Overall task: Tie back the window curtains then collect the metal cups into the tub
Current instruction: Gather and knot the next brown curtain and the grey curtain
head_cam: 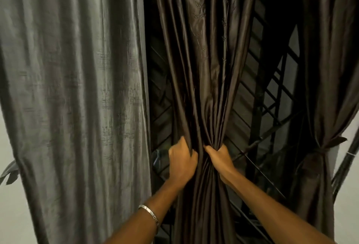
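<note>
1. A dark brown curtain [206, 65] hangs down the middle of the frame, its folds drawn together into a narrow waist at centre-low.
2. The left hand [181, 161] grips the left side of that gathered waist, fingers curled into the fabric and the back of the hand facing the camera.
3. The right hand [220, 157] grips the right side of the same bunch, fingers wrapped behind the cloth, thumb in front; the two hands sit just beside each other with the folds between them.
4. Below the hands the curtain falls loose to the bottom edge of the frame, between the two forearms.
5. A thin metal bangle [149, 214] circles the left wrist, at lower centre-left.
6. A grey curtain [73, 88] fills the left half of the frame, hanging full and ungathered; a grey fabric tie [9, 172] sticks out at its far left edge.
7. A second brown curtain [326, 69] at the right edge is pinched in by a band [328, 146] of the same cloth.
8. Behind the curtains, dark window bars [272, 96] cross diagonally at centre-right.
9. No cups or tub appear in this view.
</note>
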{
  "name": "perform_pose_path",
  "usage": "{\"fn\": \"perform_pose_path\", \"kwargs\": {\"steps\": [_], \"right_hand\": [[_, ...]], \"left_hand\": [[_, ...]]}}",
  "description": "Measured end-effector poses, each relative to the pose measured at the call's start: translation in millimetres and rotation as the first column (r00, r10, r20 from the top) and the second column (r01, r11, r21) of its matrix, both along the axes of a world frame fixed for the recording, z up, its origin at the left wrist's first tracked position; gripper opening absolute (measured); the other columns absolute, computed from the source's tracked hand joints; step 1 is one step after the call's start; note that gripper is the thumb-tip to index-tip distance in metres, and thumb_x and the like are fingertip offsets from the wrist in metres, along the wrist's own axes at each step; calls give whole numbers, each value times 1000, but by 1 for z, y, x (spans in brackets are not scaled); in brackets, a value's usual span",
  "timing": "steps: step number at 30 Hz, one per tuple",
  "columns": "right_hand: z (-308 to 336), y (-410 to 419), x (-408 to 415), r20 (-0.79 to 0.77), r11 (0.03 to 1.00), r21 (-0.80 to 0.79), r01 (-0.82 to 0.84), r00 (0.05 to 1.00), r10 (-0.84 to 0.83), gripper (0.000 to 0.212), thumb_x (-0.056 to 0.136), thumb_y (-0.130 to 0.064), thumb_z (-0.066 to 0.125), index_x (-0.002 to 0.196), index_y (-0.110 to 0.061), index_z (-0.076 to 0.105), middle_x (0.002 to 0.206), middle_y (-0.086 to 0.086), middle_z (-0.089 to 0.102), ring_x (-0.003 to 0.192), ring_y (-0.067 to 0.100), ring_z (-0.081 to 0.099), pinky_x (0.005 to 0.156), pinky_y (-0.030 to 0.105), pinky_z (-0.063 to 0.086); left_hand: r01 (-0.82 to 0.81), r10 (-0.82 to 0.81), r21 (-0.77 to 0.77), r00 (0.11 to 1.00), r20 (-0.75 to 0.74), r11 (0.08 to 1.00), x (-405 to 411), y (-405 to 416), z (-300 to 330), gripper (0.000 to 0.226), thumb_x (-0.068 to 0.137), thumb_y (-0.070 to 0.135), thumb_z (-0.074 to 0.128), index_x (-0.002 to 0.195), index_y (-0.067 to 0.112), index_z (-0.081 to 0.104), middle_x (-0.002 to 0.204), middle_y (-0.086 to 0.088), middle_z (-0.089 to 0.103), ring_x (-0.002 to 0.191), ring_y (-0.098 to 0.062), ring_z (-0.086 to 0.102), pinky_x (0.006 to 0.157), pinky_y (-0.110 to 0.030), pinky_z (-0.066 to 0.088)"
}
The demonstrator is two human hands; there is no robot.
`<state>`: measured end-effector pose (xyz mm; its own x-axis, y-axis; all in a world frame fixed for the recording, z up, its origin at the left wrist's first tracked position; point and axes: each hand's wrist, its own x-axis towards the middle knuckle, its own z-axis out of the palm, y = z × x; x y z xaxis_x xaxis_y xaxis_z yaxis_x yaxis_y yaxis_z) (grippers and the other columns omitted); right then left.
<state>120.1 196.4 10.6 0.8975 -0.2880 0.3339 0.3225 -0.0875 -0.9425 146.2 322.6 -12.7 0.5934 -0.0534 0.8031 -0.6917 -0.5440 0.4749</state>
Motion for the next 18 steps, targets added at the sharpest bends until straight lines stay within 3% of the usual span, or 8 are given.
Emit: {"fn": "perform_pose_path", "kwargs": {"steps": [3,5,8,10,12,15,16,18], "right_hand": [[-1,4,1,27,993,42,-113,993,112,46,91,-18,65,135,-16,53,122,-1,64,104,12,62,82,18,48],[0,3,1,29,963,139,-232,973,230,56,86,-39,68,135,-18,54,124,-1,66,112,15,64,94,27,48],[0,-2,5,0,961,87,-262,965,263,74,68,-60,77,129,-21,59,121,-1,69,112,15,65,101,37,48],[0,-4,9,-31,975,58,-214,976,216,61,63,-52,84,114,-25,65,111,-2,72,104,13,68,94,34,52],[1,-7,11,-27,991,47,-123,992,125,40,67,-40,85,101,-29,66,101,-5,74,94,10,70,82,27,54],[3,-13,14,5,999,31,7,1000,-7,21,76,-30,81,88,-25,65,88,-3,72,84,10,69,69,20,52],[3,-14,15,18,1000,20,24,1000,-25,16,79,-25,79,84,-25,64,84,-5,70,80,7,67,65,16,51],[3,-18,17,32,999,31,13,999,-14,20,82,-15,76,82,-28,60,82,-11,66,76,0,62,63,12,48]], "left_hand": [[79,-79,8,995,-63,997,-5,-10,-3,60,88,-1,48,144,11,35,117,-9,67,100,-22,66,86,-34,55],[64,-55,67,990,-127,996,-10,-17,-5,61,91,1,43,149,8,25,131,-13,60,112,-28,62,91,-38,53],[56,-21,183,982,-187,981,-11,-24,-14,55,99,16,39,151,11,20,141,-11,50,119,-28,58,96,-41,50],[169,-121,200,965,-235,965,-13,-28,-22,59,98,25,39,152,19,16,144,-5,47,122,-24,56,98,-41,50],[301,-232,193,921,-311,934,-12,-28,-25,68,89,21,46,151,21,17,141,-3,45,125,-22,53,99,-40,50],[326,-269,220,929,-253,919,-14,-17,-16,50,79,30,56,128,22,46,116,6,49,108,-13,55,87,-34,51],[275,-247,168,954,-171,947,-13,-12,-11,41,80,36,58,119,22,55,110,9,50,103,-8,55,86,-30,50],[158,-163,-94,985,-52,983,-5,-2,3,32,82,43,63,109,24,61,108,11,52,102,-1,54,88,-24,48]]}}
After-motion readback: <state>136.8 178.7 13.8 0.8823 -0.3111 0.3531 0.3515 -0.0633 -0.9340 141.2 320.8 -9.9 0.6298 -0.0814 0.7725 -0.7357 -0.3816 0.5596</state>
